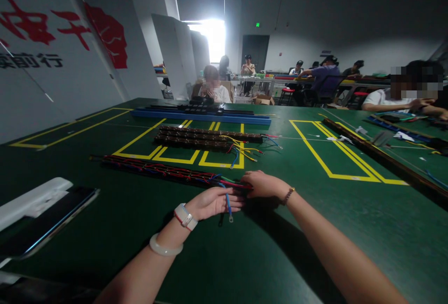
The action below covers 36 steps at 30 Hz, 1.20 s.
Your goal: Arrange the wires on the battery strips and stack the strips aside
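A long dark wire harness (164,171) with red and blue wires lies slantwise on the green table, its loose end toward my hands. My right hand (264,185) is closed around the red and green wires at that end; its fingertips are partly hidden. Beneath and beside them, my left hand (215,203) is palm up with its fingers stretched out. A blue wire (228,203) with a metal ring terminal hangs across the left fingers.
Several dark harnesses (196,138) with yellow, blue and red leads lie behind. Farther back is a blue channel (206,117). A long brown strip (385,159) runs along the right. At left rest a phone-like device (52,222) and a white object (35,199). Co-workers sit beyond.
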Motion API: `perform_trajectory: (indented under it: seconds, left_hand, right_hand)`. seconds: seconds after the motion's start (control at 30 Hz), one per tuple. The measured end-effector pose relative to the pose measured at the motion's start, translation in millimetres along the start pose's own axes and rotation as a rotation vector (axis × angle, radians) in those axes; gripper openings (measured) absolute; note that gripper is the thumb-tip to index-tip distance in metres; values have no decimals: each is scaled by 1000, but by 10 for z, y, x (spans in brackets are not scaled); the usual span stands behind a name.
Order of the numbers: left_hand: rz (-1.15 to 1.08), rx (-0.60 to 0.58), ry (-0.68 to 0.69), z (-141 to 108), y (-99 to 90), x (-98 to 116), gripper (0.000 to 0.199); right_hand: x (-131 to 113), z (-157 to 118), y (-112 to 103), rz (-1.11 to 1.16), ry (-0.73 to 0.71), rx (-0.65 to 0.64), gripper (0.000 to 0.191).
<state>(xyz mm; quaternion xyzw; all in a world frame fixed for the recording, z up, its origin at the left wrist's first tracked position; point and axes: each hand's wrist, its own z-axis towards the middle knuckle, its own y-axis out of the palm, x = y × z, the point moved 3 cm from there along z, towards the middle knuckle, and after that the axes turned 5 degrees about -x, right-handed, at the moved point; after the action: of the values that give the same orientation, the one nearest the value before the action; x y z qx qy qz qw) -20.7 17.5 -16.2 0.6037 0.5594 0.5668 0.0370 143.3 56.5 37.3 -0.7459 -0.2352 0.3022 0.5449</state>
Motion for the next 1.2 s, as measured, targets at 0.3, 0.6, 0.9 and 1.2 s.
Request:
perform_trajectory:
  seconds: [0.3,0.6,0.9,1.2]
  left_hand:
    - [44,112,247,123,55,-113,19]
    - [72,222,205,104,35,-106,8]
    - [60,248,177,24,87,-56,2]
    - [187,143,74,-19,26,-35,14]
  right_hand:
    - [-545,-137,29,-61,116,14,64]
    - [-424,-138,-44,77,151,5,59]
    - [14,-43,-51,23,185,141,30]
    - [247,133,75,-233,157,325,35]
